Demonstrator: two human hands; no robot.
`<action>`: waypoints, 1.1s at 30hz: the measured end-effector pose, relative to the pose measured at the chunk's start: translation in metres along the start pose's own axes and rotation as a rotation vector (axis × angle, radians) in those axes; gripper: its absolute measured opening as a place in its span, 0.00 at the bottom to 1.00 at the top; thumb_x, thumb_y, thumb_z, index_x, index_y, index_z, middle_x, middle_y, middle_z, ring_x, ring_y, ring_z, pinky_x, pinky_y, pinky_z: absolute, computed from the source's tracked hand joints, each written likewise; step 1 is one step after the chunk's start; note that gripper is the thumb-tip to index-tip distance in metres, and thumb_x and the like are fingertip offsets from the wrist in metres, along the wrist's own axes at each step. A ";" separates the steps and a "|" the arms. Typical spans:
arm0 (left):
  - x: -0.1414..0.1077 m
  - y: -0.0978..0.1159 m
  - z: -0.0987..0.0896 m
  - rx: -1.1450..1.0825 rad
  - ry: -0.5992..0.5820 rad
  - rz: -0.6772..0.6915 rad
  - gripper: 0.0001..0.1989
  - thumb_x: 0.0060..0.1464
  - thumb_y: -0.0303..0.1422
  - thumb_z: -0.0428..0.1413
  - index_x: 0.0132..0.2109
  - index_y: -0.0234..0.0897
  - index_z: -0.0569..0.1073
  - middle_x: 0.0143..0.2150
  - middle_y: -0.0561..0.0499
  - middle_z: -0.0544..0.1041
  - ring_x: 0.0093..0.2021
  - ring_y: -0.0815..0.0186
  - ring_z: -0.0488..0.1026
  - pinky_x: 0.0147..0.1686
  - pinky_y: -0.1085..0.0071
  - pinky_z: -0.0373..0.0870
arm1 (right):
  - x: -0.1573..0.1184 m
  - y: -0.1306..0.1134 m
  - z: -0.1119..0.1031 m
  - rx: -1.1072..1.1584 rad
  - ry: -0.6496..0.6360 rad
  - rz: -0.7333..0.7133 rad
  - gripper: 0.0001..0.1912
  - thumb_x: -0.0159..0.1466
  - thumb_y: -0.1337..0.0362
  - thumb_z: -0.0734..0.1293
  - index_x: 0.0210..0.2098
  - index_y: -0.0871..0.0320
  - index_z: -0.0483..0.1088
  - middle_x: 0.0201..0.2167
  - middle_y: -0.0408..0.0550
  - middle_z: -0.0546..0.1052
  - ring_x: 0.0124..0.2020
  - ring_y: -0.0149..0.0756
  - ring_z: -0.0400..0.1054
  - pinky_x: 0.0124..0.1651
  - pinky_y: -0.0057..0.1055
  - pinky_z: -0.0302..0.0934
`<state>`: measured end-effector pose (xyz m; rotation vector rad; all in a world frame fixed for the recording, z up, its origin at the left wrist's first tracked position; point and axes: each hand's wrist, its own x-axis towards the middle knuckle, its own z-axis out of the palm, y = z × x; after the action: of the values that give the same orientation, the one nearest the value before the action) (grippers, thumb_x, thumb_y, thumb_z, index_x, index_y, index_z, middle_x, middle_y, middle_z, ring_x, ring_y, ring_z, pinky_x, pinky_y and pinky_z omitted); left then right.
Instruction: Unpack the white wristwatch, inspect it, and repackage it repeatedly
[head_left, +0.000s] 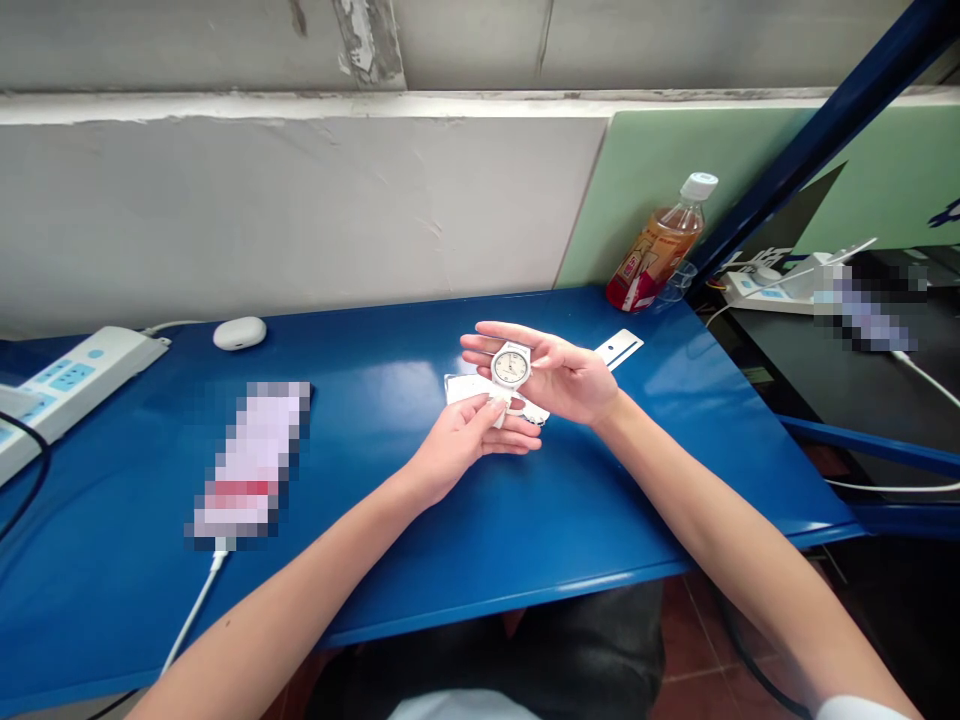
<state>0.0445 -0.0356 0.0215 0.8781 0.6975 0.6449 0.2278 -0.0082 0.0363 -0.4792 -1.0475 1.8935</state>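
- Watch (511, 365): above the tabletop (360, 400), between both hands, dial turned up towards my camera, probably so it can be read.
- Left hand (454, 440): I see thumb and fingers closed in a pinch on the pale strap below the dial; the other fingers extend beyond it. I judge this steadies the strap end.
- Right hand (581, 385): palm up, fingers open and nearly straight behind the watch, likely backing it. Thumb lies near the case edge; I cannot tell whether it presses.
- White flat piece (459, 388): beneath the hands, partly hidden; I cannot identify it.
- White strip (621, 350): on the tabletop beyond the right wrist.
- Phone (251, 460): well left, cable (196, 600) plugged into its near end, presumably charging.
- Bottle (652, 255): upright at the back right corner, apparently out of the hands' way.
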 end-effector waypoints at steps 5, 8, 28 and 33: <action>-0.004 0.009 -0.009 -0.251 -0.133 -0.068 0.17 0.69 0.39 0.50 0.41 0.28 0.76 0.24 0.49 0.79 0.21 0.70 0.76 0.42 0.66 0.77 | -0.002 -0.003 -0.002 -0.095 0.008 -0.048 0.31 0.53 0.72 0.69 0.57 0.53 0.72 0.62 0.48 0.73 0.67 0.48 0.60 0.69 0.50 0.52; -0.006 0.013 -0.009 -0.365 -0.175 -0.156 0.23 0.72 0.37 0.42 0.38 0.29 0.76 0.21 0.51 0.76 0.15 0.73 0.70 0.45 0.63 0.77 | -0.002 0.002 -0.002 -0.161 0.025 -0.076 0.26 0.59 0.67 0.72 0.57 0.51 0.72 0.62 0.49 0.72 0.64 0.47 0.64 0.66 0.49 0.58; -0.004 -0.009 0.007 0.030 -0.076 -0.005 0.27 0.57 0.52 0.60 0.45 0.28 0.77 0.39 0.38 0.83 0.38 0.54 0.83 0.47 0.58 0.76 | 0.003 0.008 0.006 -0.168 0.164 -0.051 0.25 0.67 0.44 0.63 0.47 0.56 0.78 0.53 0.53 0.79 0.58 0.45 0.70 0.59 0.42 0.63; -0.003 -0.009 0.009 0.025 0.012 -0.021 0.27 0.57 0.53 0.60 0.44 0.28 0.78 0.42 0.35 0.83 0.46 0.49 0.81 0.52 0.55 0.74 | 0.000 -0.001 0.013 0.008 0.090 -0.011 0.36 0.67 0.37 0.53 0.53 0.57 0.75 0.61 0.53 0.73 0.65 0.47 0.63 0.68 0.46 0.53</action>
<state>0.0521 -0.0463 0.0186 0.8895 0.7258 0.6246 0.2192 -0.0142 0.0445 -0.5481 -0.9816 1.8480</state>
